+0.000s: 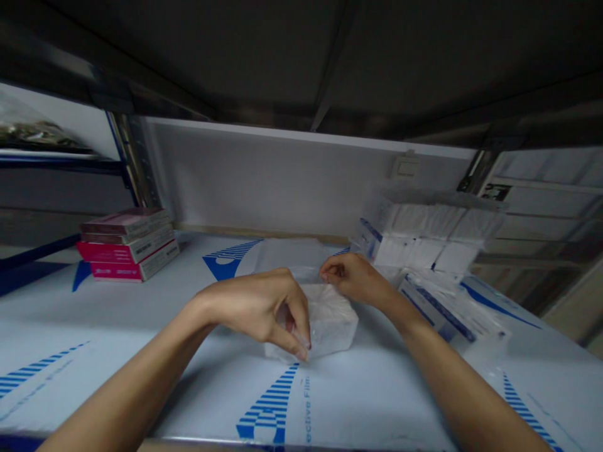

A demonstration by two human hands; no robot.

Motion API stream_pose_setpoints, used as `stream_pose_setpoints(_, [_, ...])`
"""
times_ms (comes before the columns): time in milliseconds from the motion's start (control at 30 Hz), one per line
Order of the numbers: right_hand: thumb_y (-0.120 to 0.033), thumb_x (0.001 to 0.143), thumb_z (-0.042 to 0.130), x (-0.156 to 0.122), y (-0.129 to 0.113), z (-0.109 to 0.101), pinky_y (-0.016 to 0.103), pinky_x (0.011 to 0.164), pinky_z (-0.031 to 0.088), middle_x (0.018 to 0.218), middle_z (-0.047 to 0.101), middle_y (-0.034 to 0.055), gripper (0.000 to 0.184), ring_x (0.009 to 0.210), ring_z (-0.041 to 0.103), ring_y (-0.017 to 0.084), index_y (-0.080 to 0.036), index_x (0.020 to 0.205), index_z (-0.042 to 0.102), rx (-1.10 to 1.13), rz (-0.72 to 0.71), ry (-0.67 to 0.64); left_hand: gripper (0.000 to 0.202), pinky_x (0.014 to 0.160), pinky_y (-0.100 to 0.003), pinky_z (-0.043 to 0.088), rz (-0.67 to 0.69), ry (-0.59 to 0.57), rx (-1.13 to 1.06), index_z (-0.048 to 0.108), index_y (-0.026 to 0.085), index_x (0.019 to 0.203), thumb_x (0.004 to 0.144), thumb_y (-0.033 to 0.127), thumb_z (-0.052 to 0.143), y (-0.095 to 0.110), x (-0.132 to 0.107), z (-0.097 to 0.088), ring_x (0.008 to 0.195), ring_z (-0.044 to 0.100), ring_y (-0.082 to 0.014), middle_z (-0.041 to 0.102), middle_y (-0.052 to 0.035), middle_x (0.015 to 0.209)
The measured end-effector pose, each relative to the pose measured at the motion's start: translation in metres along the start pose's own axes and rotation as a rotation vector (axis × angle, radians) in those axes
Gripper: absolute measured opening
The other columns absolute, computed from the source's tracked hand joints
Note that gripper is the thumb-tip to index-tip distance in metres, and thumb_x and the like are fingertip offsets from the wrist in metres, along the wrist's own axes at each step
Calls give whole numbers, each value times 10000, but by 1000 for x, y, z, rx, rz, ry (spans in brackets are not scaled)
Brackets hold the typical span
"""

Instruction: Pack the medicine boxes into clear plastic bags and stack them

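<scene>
A white pack in clear plastic [333,319] lies on the film-covered shelf in front of me, its top wrinkled. My left hand [277,317] is bent over the pack's left and front side. Its thumb and finger are pinched together by the front face, and I cannot make out what is between them. At the pack's back right corner, my right hand [353,276] is closed in a pinch on the clear plastic wrapper. Behind the pack, loose clear plastic [287,254] spreads flat over the shelf.
Pink and white boxes [129,245] are stacked at the left. On the right stand several white packs in clear plastic [424,232], with flat blue-and-white packets [443,307] before them. A dark upper shelf [301,63] hangs low overhead. A wall switch [406,167] is at the back.
</scene>
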State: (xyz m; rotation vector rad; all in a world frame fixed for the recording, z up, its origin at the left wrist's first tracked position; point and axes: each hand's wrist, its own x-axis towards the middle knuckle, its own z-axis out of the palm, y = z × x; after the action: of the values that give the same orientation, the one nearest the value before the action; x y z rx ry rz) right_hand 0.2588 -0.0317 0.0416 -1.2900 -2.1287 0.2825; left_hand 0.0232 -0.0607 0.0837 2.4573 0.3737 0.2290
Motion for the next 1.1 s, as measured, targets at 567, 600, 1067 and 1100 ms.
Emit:
stream_pose_setpoints(567, [-264,588,802,-87,-32,-63,363,832,520,1102,734,35,573,949,677,244,-256,1147,672,43,131,25,356,550,-237,465,14,985,-381,762,122,796,891,432,615,-14,52,5,525,591,-115,711,-49,638])
stream_pose_setpoints(600, [-289,595,794,-95,-29,-78,350,794,520,1056,734,34,553,909,676,237,-256,1133,670,34,192,84,362,558,-240,473,-13,1011,-390,755,118,794,892,428,596,-15,61,9,537,596,-121,709,-51,643])
stream_pose_setpoints(1067, [-536,692,702,-94,40,-182,390,780,519,1052,744,120,654,959,710,336,-233,1265,615,-583,703,314,953,1157,-464,408,-67,414,-227,363,186,1551,741,485,768,8,186,124,1391,487,-343,487,-139,1540])
stream_pose_setpoints(1100, [-547,696,698,-95,42,-179,392,785,521,1042,745,117,652,965,711,335,-235,1263,615,-580,703,307,1073,1194,-468,363,-95,435,-239,301,148,1573,698,521,797,9,194,132,1436,427,-356,420,-163,1580])
